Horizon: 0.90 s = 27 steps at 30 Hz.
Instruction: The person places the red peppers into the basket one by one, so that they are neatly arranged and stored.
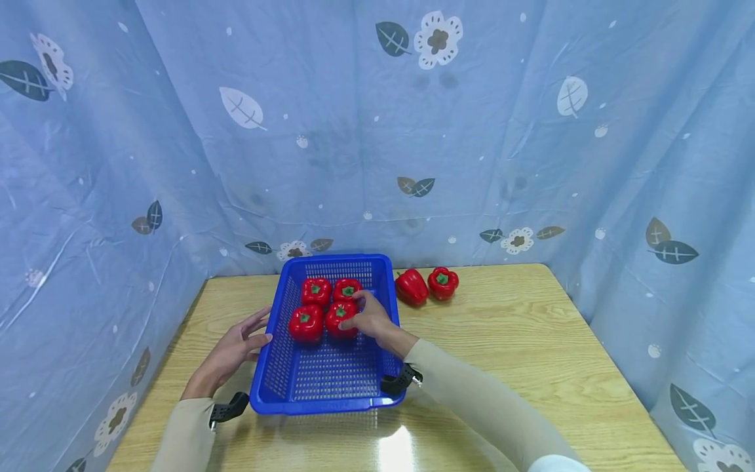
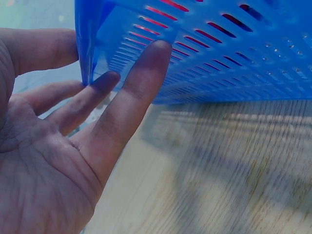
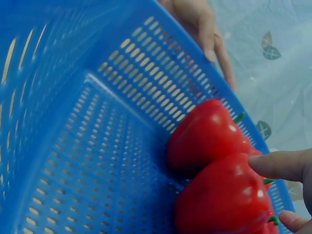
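Note:
A blue perforated plastic basket (image 1: pixel 330 405) stands on the table with several red bell peppers grouped toward its far side. My right hand (image 1: pixel 373 318) reaches over the right wall, fingers spread, its thumb overlapping the near right bell pepper (image 1: pixel 333 316). In the right wrist view, a fingertip (image 3: pixel 258 165) lies right at the top of that bell pepper (image 3: pixel 214 200), beside another bell pepper (image 3: pixel 204 134). My left hand (image 1: pixel 232 347) is at the basket's left wall. In the left wrist view, its extended fingers (image 2: pixel 146 68) lie along the outside of the blue wall (image 2: pixel 204 63).
Outside the basket, close to its right wall, a red bell pepper (image 1: pixel 411 287) lies on its side next to an upright one (image 1: pixel 442 284). The wooden table (image 1: pixel 519 341) extends to the right. A blue patterned curtain (image 1: pixel 330 164) hangs behind it and along both sides.

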{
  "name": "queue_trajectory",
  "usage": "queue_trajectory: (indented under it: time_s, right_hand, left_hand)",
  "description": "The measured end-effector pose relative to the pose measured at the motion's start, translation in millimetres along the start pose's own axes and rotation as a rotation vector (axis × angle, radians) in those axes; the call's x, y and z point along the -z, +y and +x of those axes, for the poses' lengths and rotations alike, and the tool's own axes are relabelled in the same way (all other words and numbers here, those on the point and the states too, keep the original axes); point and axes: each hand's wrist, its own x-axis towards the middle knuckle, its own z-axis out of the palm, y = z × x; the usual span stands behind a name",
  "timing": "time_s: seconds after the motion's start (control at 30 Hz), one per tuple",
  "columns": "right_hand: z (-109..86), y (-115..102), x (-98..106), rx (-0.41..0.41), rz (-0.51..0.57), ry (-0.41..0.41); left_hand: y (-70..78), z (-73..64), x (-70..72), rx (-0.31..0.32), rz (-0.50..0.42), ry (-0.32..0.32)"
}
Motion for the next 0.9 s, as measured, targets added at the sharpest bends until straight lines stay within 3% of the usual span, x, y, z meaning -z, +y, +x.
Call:
queue_trajectory:
  time_s: [0.67, 0.9]
  right_hand:
    - [-22.5, -24.4, 33.8, 0.144, 0.118, 0.018]
    - [-25.7, -24.0, 54.6, 0.155, 0.138, 0.044]
  left_hand:
    - [-1.3, -0.3, 2.7, 0.0, -0.021, 0.001]
    - [-3.0, 1.1, 1.8, -0.003, -0.032, -0.008]
